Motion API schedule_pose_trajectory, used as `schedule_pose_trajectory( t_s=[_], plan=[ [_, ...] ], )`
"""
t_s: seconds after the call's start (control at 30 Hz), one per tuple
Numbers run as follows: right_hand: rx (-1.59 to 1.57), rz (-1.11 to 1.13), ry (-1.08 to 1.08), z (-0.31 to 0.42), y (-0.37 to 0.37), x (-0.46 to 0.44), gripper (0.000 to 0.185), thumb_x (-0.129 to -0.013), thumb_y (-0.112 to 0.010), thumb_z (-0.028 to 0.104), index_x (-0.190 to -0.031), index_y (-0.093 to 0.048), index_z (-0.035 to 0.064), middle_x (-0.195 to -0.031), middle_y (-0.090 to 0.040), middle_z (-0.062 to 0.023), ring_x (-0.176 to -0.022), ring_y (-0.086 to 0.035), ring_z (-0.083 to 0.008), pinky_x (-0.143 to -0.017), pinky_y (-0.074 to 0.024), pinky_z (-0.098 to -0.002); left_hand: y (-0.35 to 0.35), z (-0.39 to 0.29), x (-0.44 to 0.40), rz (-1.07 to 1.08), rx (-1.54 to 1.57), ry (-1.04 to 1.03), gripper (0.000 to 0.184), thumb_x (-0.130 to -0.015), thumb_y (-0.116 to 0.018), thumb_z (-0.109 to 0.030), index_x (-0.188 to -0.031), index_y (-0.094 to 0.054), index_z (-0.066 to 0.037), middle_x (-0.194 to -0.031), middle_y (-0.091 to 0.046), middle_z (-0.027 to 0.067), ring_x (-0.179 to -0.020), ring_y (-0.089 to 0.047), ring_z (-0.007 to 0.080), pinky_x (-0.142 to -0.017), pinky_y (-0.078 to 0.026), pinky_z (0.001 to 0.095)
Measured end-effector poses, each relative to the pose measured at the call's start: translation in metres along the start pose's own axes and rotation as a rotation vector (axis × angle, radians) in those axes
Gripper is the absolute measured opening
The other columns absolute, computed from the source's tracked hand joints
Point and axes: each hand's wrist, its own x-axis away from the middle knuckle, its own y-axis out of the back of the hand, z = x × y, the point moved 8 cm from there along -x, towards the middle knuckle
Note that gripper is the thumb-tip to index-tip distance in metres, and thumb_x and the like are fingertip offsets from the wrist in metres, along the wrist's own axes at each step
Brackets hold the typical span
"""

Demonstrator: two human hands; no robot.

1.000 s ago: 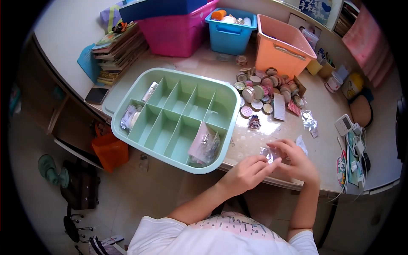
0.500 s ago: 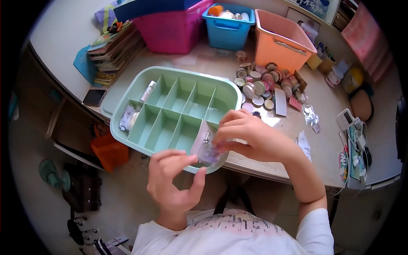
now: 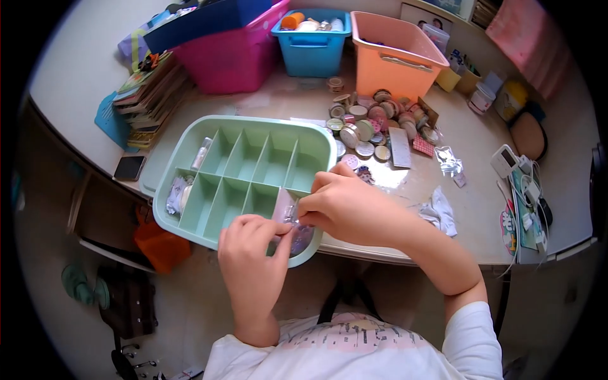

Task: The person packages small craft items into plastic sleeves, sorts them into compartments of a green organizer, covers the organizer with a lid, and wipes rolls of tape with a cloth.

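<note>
A green divided box (image 3: 166, 212) lies on the desk. Over its near right corner both hands meet at a compartment with a pink card and clear plastic packets (image 3: 300, 240). My left hand (image 3: 253, 253) has thumb and fingers pinched at the packets; what it holds is too small to name. My right hand (image 3: 339, 206) reaches in from the right with bent fingers closed at the same spot, their grip partly hidden. A white tube (image 3: 201, 153) and white wrapped items (image 3: 179, 195) sit in the box's left compartments.
Round tape rolls (image 3: 364, 130) are heaped behind the right hand, near an orange bin (image 3: 396, 73). Blue (image 3: 311, 54) and magenta bins (image 3: 221, 66) stand at the back. Crumpled white paper (image 3: 441, 212), a phone (image 3: 130, 168) and cables (image 3: 532, 196) lie around.
Both hands have moved left from the desk's front to the box's near right corner. My left hand has closed from an open pose, and the hands have come together. The camera view has shifted.
</note>
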Motion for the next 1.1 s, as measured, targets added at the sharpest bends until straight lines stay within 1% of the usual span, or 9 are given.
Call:
schedule_pose_trajectory(
  t_s=[0.27, 0.33, 0.4, 0.47, 0.57, 0.7, 0.83, 0.93, 1.1],
  plan=[
    [0.019, -0.407, 0.03, -0.007, 0.023, 0.031, 0.018, -0.09, -0.079, 0.015, -0.107, -0.075, 0.0126, -0.096, -0.074, -0.0024, -0.103, -0.065, -0.0234, -0.098, -0.0429, -0.0398, -0.019, -0.005, -0.015, 0.191, -0.121, 0.006, 0.015, -0.072, -0.085, -0.007, -0.078, -0.071, -0.004, -0.075, -0.068, 0.0077, -0.088, -0.064, 0.0299, -0.083, -0.049, 0.0418],
    [0.051, -0.494, -0.042, -0.022, 0.036, 0.056, 0.017, -0.09, -0.08, 0.013, -0.106, -0.075, 0.0138, -0.097, -0.074, -0.0019, -0.104, -0.066, -0.0226, -0.098, -0.0437, -0.0394, -0.017, 0.0, -0.017, 0.226, -0.077, 0.096, 0.02, -0.071, -0.085, -0.004, -0.089, -0.075, -0.005, -0.084, -0.071, 0.0084, -0.092, -0.065, 0.0289, -0.084, -0.049, 0.04],
    [-0.008, -0.565, -0.22, -0.059, 0.055, 0.092, 0.015, -0.09, -0.079, 0.011, -0.105, -0.077, 0.0128, -0.097, -0.077, -0.0037, -0.101, -0.069, -0.0232, -0.098, -0.0461, -0.0398, -0.006, -0.017, -0.024, 0.052, -0.104, -0.015, 0.025, -0.071, -0.086, -0.002, -0.093, -0.077, -0.005, -0.098, -0.072, 0.0102, -0.101, -0.066, 0.0297, -0.092, -0.048, 0.0403],
    [0.036, -0.785, -0.389, -0.109, 0.084, 0.139, 0.012, -0.091, -0.075, 0.01, -0.102, -0.078, 0.0062, -0.103, -0.079, -0.0117, -0.105, -0.07, -0.031, -0.094, -0.0516, -0.0438, -0.011, -0.009, -0.021, 0.149, -0.097, -0.058, 0.021, -0.075, -0.084, -0.005, -0.095, -0.078, -0.005, -0.112, -0.073, 0.0103, -0.114, -0.065, 0.0304, -0.102, -0.045, 0.0424],
    [0.248, -0.761, -0.872, -0.188, 0.101, 0.215, 0.043, -0.089, -0.082, 0.023, -0.127, -0.072, 0.0071, -0.121, -0.075, -0.0147, -0.114, -0.068, -0.0362, -0.105, -0.0511, -0.0436, -0.024, 0.003, -0.015, 0.291, -0.14, -0.108, 0.018, -0.084, -0.08, -0.013, -0.101, -0.08, -0.006, -0.127, -0.071, 0.0074, -0.13, -0.058, 0.0316, -0.111, -0.04, 0.0436],
    [0.027, -0.723, -1.036, -0.274, 0.072, 0.26, 0.067, -0.078, -0.091, 0.036, -0.135, -0.067, 0.0114, -0.118, -0.075, -0.011, -0.115, -0.066, -0.0332, -0.105, -0.0503, -0.0452, -0.014, -0.024, -0.015, 0.181, -0.005, -0.052, 0.018, -0.084, -0.077, -0.006, -0.102, -0.078, -0.005, -0.125, -0.07, 0.0129, -0.128, -0.059, 0.0353, -0.11, -0.044, 0.0475],
    [0.028, -0.678, -0.956, -0.253, 0.076, 0.238, 0.054, -0.077, -0.091, 0.027, -0.125, -0.073, 0.0112, -0.11, -0.077, -0.0062, -0.109, -0.068, -0.0277, -0.1, -0.0524, -0.0427, -0.002, -0.082, 0.006, -0.239, 0.079, -0.344, 0.016, -0.083, -0.078, -0.003, -0.099, -0.077, -0.007, -0.114, -0.073, 0.0112, -0.113, -0.068, 0.036, -0.097, -0.054, 0.0463],
    [-0.073, -0.77, -0.958, -0.239, 0.081, 0.24, 0.039, -0.081, -0.087, 0.019, -0.117, -0.076, 0.0091, -0.097, -0.078, -0.0069, -0.095, -0.072, -0.0247, -0.089, -0.057, -0.0396, -0.032, -0.12, 0.021, 0.007, 0.382, -0.525, 0.016, -0.082, -0.079, -0.002, -0.097, -0.076, -0.005, -0.105, -0.074, 0.0107, -0.106, -0.07, 0.0336, -0.093, -0.056, 0.0438],
    [-0.194, -0.753, -0.983, -0.225, 0.075, 0.252, 0.026, -0.087, -0.079, 0.012, -0.113, -0.078, 0.0078, -0.088, -0.077, -0.0093, -0.081, -0.074, -0.0221, -0.076, -0.0588, -0.036, -0.096, -0.129, 0.018, 0.144, 0.382, -0.556, 0.016, -0.083, -0.082, -0.005, -0.097, -0.076, -0.005, -0.1, -0.074, 0.01, -0.095, -0.071, 0.0302, -0.084, -0.055, 0.0397]
  ],
)
